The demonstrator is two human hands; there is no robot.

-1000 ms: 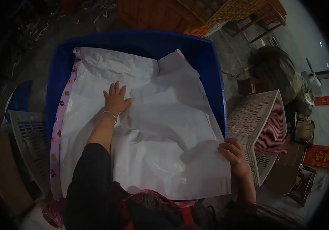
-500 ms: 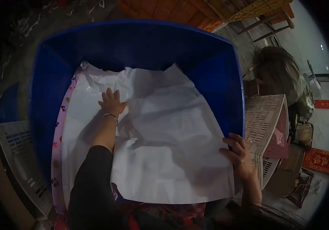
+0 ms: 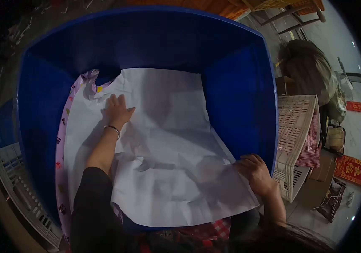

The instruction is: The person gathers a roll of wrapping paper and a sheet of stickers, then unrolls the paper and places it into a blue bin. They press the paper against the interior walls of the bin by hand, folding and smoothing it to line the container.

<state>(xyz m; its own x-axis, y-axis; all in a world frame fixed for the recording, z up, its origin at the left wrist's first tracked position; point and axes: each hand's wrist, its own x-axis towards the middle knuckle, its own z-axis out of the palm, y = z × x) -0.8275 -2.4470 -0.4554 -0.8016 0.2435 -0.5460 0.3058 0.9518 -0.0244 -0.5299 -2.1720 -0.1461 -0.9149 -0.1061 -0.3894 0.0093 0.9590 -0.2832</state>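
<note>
A large creased white sheet (image 3: 172,122) lies inside a deep blue bin (image 3: 241,88). Along its left side a pink strip (image 3: 59,156) with small printed motifs shows, curling up at the far left corner. My left hand (image 3: 118,110) rests flat on the sheet's left part, fingers spread. At the sheet's right edge, near the bin's right wall, my right hand (image 3: 254,173) has its fingers bent and closed on the edge. The thumb is partly hidden.
White slatted crates stand outside the bin, one on the right (image 3: 294,126) and one on the left (image 3: 22,185). Orange crates (image 3: 197,6) and a wooden stool (image 3: 298,19) are behind it. A large bulky sack (image 3: 309,69) and a cardboard box (image 3: 315,189) sit at the right.
The sheet's far right part has shifted left and its far edge lies straighter. My right hand has moved slightly left and its fingers have closed in. The whole view has shifted a little.
</note>
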